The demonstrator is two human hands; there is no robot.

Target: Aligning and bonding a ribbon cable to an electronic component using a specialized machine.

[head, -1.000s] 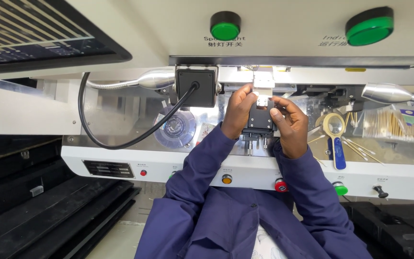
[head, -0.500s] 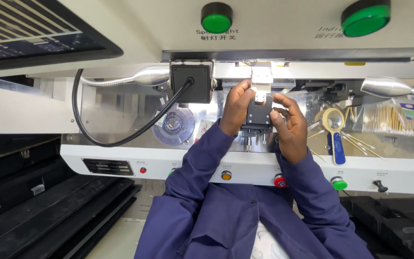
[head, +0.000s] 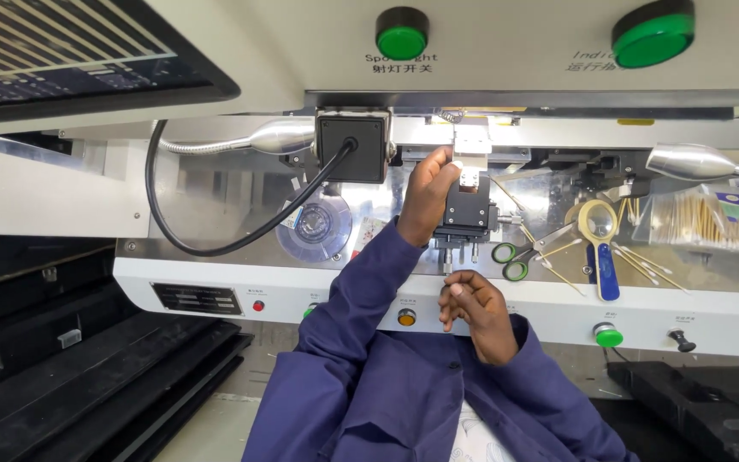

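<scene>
A small black block fixture hangs under a white bracket at the middle of a machine's steel work deck. My left hand reaches up to it, fingers closed on its upper left edge. My right hand is lower, in front of the machine's white front panel, below the fixture and apart from it. Its fingers are curled together, and I see nothing in them. Both arms wear dark blue sleeves.
On the deck lie green-handled scissors, a blue-handled magnifier, loose cotton swabs and a bag of swabs. A black box with a thick cable, a clear tape roll and two gooseneck lamps are nearby. Coloured buttons dot the panels.
My right hand has come off the black fixture and dropped down to the front panel. My left hand has stayed on the fixture.
</scene>
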